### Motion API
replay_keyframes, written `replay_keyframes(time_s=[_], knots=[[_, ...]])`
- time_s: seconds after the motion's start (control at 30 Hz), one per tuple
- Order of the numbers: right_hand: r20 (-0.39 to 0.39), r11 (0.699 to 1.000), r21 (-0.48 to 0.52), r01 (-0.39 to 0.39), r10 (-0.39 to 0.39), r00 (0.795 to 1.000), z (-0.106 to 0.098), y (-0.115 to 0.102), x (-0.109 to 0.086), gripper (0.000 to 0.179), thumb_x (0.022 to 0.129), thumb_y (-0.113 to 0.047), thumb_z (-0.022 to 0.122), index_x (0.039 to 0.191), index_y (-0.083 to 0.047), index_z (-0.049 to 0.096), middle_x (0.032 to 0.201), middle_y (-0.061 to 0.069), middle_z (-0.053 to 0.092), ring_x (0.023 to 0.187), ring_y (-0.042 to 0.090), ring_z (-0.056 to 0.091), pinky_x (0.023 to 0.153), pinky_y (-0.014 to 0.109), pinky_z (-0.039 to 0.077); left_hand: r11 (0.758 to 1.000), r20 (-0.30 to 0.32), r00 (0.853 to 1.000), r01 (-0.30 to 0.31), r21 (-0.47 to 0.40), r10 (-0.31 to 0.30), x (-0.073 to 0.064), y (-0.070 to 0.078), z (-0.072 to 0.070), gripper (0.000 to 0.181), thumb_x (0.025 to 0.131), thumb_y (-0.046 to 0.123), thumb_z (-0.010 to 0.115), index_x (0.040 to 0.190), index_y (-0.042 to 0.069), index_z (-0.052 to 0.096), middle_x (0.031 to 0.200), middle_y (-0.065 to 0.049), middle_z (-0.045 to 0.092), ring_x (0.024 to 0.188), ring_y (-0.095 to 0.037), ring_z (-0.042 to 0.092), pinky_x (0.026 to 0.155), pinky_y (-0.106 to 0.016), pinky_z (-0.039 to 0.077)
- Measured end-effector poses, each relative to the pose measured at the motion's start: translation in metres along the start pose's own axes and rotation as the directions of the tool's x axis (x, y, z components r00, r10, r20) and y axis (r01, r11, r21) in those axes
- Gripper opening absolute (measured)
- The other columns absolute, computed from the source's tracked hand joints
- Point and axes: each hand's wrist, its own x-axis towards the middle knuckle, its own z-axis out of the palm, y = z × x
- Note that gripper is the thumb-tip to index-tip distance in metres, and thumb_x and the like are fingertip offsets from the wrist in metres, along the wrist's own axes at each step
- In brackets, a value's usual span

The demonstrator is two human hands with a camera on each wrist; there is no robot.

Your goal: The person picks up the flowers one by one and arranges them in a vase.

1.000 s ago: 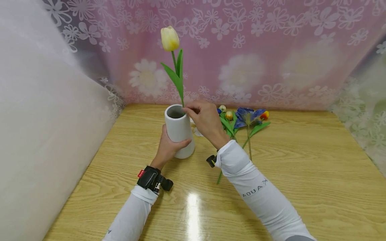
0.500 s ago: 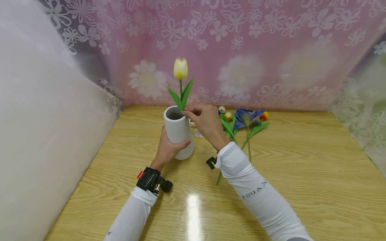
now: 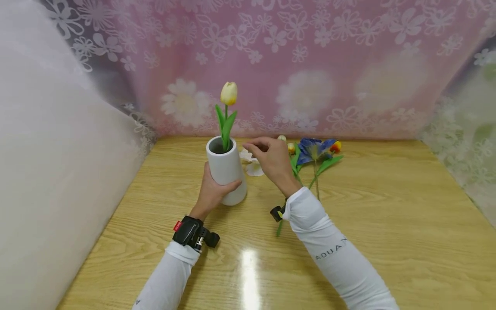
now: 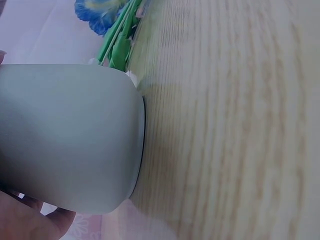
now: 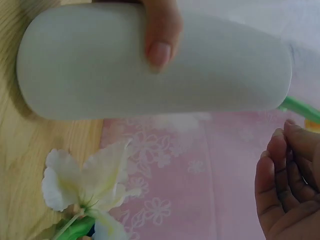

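A white vase (image 3: 226, 172) stands on the wooden table, and my left hand (image 3: 214, 189) grips its lower body with the thumb across the front. In the right wrist view that left thumb (image 5: 161, 50) lies against the vase wall. A pale yellow tulip (image 3: 228, 94) stands in the vase, its green leaves (image 3: 227, 125) rising above the mouth and its lower stem hidden inside. Just right of the vase rim, my right hand (image 3: 273, 161) hovers with nothing in its loosely bent fingers, thumb near the fingertips in the right wrist view.
Right of the vase lie a white flower (image 3: 254, 168), a blue flower (image 3: 311, 150) and several tulips, one of them orange-red (image 3: 335, 147), with stems pointing toward the front. A pink floral curtain (image 3: 306, 64) closes the back of the table (image 3: 379, 224).
The tulip has gone down into the vase. My right hand has let go of its stem and moved a little right, away from the rim. My left hand keeps its grip on the vase.
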Motion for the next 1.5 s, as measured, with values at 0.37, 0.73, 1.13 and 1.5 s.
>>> replay_keyframes(time_s=[0.37, 0.73, 1.13, 1.5], knots=[[-0.036, 0.997, -0.042, -0.060, 0.058, 0.998, -0.018, 0.026, -0.008, 0.022, 0.090, -0.030, 0.068, 0.098, -0.010, 0.073, 0.083, 0.001, 0.067, 0.072, 0.014, 0.061, 0.062, 0.032, 0.049, 1.000, 0.003, 1.000, -0.001, -0.023, 0.001, 0.002, -0.004, -0.001, 0.085, 0.073, 0.004, 0.081, 0.137, 0.001, 0.026, 0.127, -0.019, 0.044, 0.111, -0.030, 0.046, 0.094, -0.043, 0.038], [-0.037, 0.979, -0.106, -0.175, 0.172, 0.984, -0.033, 0.051, -0.016, 0.025, 0.091, -0.032, 0.066, 0.103, -0.011, 0.072, 0.088, 0.005, 0.069, 0.075, 0.016, 0.061, 0.066, 0.035, 0.050, 1.000, 0.002, 1.000, -0.006, -0.022, 0.006, 0.000, -0.004, -0.001, 0.083, 0.074, 0.005, 0.081, 0.137, 0.001, 0.027, 0.126, -0.019, 0.044, 0.110, -0.030, 0.046, 0.092, -0.044, 0.039], [0.007, 0.938, -0.241, -0.250, 0.259, 0.966, -0.045, 0.081, -0.026, 0.025, 0.093, -0.029, 0.064, 0.105, -0.008, 0.071, 0.093, 0.007, 0.069, 0.082, 0.021, 0.062, 0.071, 0.039, 0.050, 0.999, 0.016, 1.000, -0.005, -0.036, 0.006, 0.000, -0.002, 0.000, 0.084, 0.074, 0.003, 0.079, 0.138, 0.001, 0.025, 0.127, -0.019, 0.043, 0.112, -0.031, 0.045, 0.093, -0.045, 0.037], [0.103, 0.852, -0.344, -0.395, 0.452, 0.886, -0.052, 0.099, -0.035, 0.026, 0.096, -0.025, 0.060, 0.109, -0.005, 0.070, 0.102, 0.010, 0.068, 0.090, 0.026, 0.062, 0.075, 0.041, 0.050, 0.999, 0.019, 1.000, -0.001, -0.038, 0.002, 0.000, -0.002, 0.000, 0.085, 0.075, 0.003, 0.079, 0.139, 0.002, 0.024, 0.128, -0.020, 0.042, 0.112, -0.031, 0.045, 0.094, -0.045, 0.037]])
